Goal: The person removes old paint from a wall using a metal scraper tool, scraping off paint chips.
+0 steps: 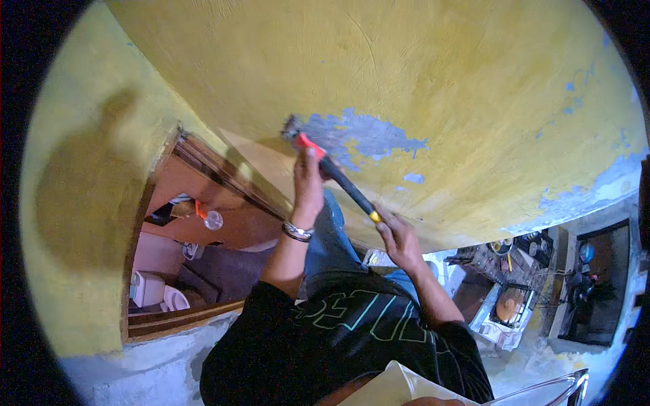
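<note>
Both of my hands are on one long-handled tool (350, 188) with a black grip, a red neck and a yellow band near its lower end. My left hand (307, 177), with a chain bracelet at the wrist, is closed around the red neck. Lower down, my right hand (401, 241) grips the handle at the yellow band. The tool's dark, rough head (291, 127) is blurred, so its exact kind is unclear. It is against or very near the yellow painted wall (406, 66), at the left edge of a bare grey patch (365, 133) with ragged paint edges.
At left, a wooden door frame (139, 254) opens onto a room with a toilet (161, 292). On the right stand a tiled counter (477, 261) with kitchenware, a stove (510, 304) and a dark window opening (599, 284). More peeled paint (599, 185) shows low on the wall.
</note>
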A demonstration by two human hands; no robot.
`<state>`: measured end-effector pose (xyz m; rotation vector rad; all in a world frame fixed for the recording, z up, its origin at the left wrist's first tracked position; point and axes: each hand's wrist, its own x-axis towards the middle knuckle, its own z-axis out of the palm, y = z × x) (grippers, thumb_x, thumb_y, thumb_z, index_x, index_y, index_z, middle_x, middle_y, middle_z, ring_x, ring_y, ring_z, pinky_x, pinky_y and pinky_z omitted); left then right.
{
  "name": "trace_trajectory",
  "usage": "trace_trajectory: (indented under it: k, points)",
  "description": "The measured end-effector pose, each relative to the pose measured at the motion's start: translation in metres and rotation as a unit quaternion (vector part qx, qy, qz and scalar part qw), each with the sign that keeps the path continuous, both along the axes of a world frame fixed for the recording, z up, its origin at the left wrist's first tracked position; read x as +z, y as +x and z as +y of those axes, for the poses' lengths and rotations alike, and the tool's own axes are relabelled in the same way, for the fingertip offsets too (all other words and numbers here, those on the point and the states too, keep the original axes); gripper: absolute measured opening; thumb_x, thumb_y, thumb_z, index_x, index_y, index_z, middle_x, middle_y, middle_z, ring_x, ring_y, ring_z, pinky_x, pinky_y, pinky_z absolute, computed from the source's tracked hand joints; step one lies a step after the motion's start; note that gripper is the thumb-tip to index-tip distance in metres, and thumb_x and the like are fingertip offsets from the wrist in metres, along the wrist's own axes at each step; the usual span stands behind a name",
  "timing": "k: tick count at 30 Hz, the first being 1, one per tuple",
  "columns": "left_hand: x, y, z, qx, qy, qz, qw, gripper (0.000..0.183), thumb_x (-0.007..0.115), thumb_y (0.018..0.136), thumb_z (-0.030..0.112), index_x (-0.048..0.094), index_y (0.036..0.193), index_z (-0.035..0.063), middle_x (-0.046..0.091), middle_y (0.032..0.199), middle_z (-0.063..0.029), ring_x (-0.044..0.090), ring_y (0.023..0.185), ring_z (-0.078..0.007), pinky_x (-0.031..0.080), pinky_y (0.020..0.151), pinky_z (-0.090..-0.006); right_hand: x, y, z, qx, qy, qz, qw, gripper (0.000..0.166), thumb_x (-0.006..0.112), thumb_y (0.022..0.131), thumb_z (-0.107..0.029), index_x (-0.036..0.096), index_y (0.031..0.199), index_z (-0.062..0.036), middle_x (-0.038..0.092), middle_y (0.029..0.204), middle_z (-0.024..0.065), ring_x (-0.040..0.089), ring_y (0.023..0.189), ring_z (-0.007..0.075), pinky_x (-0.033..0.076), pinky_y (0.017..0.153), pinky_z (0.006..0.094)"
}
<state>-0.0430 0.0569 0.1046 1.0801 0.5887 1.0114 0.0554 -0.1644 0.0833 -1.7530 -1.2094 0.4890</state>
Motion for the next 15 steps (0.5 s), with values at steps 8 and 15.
trace_trajectory:
  k: [8,15]
  points:
    - [-0.014,0.012,-0.014,-0.071,-0.01,-0.045,0.996,0.047,0.047,0.098,0.052,0.042,0.111,0.0064,0.062,0.091,-0.0117,0.068,0.077,-0.0219,0.059,0.071,-0.0351,-0.033,-0.008,-0.007,-0.001,-0.05,0.05,0.997,0.046,0.049,0.099,-0.022,0.044,0.143,-0.0063,0.064,0.096,0.0223,0.063,0.084,0.0351,0.049,0.077,0.0394]
    - [-0.065,0.05,-0.098,-0.288,-0.045,-0.041,0.956,0.035,0.042,0.102,0.046,0.044,0.102,0.0104,0.058,0.076,-0.0056,0.063,0.071,-0.0178,0.055,0.07,-0.0352,-0.093,-0.004,-0.117,-0.095,-0.101,0.149,0.979,0.046,0.045,0.101,-0.022,0.043,0.143,-0.0031,0.062,0.083,0.0124,0.057,0.073,0.0182,0.048,0.074,0.0319]
